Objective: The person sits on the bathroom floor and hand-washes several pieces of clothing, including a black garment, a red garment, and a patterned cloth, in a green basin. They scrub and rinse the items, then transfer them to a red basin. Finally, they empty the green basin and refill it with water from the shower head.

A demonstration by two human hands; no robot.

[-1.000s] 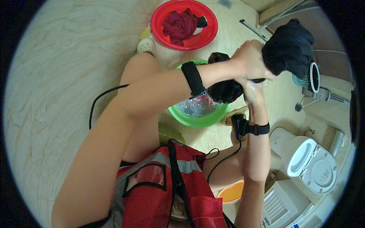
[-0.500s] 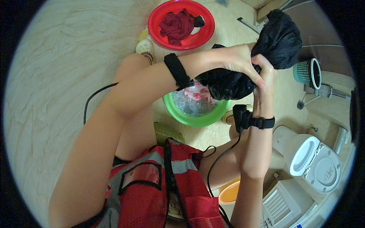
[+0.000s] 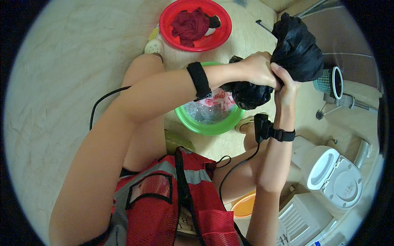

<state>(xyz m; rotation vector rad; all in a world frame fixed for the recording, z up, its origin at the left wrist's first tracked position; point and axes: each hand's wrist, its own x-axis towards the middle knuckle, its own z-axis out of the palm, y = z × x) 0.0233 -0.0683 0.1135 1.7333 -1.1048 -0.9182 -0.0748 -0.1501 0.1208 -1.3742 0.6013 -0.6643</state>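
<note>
A wet black cloth garment (image 3: 297,51) is bunched between my two hands, held up over the right side of a green basin (image 3: 207,129). My left hand (image 3: 259,70) is closed round its middle, and my right hand (image 3: 286,80) grips it right beside, the two touching. One bundle of the cloth bulges out beyond my right hand, and a smaller one hangs below my left. In the basin, sudsy water surrounds a white and red patterned cloth (image 3: 217,101). My left forearm covers part of the basin.
Past the green basin stands a red basin (image 3: 164,30) holding a dark red cloth (image 3: 190,28) and a black and white piece. To the right are a teal basket (image 3: 323,80), a toilet brush (image 3: 320,115), a toilet (image 3: 324,168) and a white slatted stool (image 3: 301,219). An orange basin (image 3: 245,205) sits near my right leg.
My left fingers have wrapped tighter round the black garment, and its lower bundle looks smaller and more twisted. Both hands stay close together in nearly the same place.
</note>
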